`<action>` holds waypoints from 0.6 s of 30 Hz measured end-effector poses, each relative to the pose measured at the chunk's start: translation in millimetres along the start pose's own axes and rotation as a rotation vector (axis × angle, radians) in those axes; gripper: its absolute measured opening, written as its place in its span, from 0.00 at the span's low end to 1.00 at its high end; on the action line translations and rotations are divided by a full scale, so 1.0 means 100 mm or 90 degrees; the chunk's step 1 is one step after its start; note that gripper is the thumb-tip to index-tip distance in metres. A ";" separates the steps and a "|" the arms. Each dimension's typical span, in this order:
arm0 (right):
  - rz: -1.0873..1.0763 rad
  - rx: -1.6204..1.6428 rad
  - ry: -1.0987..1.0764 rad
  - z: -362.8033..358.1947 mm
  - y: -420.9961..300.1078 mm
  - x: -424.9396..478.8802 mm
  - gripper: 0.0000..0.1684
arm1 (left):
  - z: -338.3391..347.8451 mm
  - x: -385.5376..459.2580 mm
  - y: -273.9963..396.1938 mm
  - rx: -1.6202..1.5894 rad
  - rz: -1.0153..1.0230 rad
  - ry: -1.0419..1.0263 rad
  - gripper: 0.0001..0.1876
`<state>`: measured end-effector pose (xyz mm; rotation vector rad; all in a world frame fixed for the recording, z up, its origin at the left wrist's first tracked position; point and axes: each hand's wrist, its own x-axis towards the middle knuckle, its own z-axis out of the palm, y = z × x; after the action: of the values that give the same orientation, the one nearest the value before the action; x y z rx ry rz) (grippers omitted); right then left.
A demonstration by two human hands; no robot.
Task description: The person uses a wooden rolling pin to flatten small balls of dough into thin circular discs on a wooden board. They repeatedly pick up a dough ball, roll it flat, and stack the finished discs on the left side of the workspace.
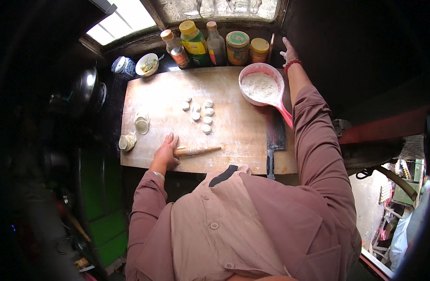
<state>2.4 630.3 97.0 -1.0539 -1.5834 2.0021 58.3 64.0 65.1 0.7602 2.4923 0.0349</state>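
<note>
My left hand [166, 154] lies over the left end of a wooden rolling pin [199, 151] near the board's front edge, fingers stretched forward. Whether it grips the pin is hidden. A small pale sliver [181, 147] lies by the pin. Behind it, several floured dough pieces [208, 120] are scattered on the wooden board [236, 140]. Two stacks of thin round dough wrappers [142, 124] sit at the left. My right hand [290, 54], floury, reaches past the board's back right corner with fingers apart, holding nothing visible. Nearest it is a pink-handled scoop [287, 116] of white flour [260, 86].
A cleaver [275, 135] lies at the board's right, its handle over the front edge. Along the back stand bottles [216, 45], jars [238, 49], a bowl with a spoon [147, 65] and a blue-and-white pot [123, 67]. Dark metal cookware [85, 87] is at left.
</note>
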 end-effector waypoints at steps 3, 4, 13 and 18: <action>0.031 -0.022 -0.019 0.02 0.06 0.15 0.57 | 0.01 0.00 0.00 -0.004 -0.004 0.000 0.56; 0.041 -0.029 -0.032 0.03 0.06 0.17 0.58 | 0.03 0.02 -0.03 -0.006 -0.002 0.002 0.56; -0.028 0.244 -0.025 0.13 0.00 -0.12 0.53 | 0.06 0.01 -0.01 -0.018 -0.009 0.009 0.55; -0.048 0.213 0.139 -0.19 0.10 0.00 0.44 | 0.05 0.03 0.01 -0.021 0.004 0.015 0.55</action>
<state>18.0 640.1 86.4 -1.0233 -1.1133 1.9386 59.2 66.2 59.2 0.7583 2.5063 0.0869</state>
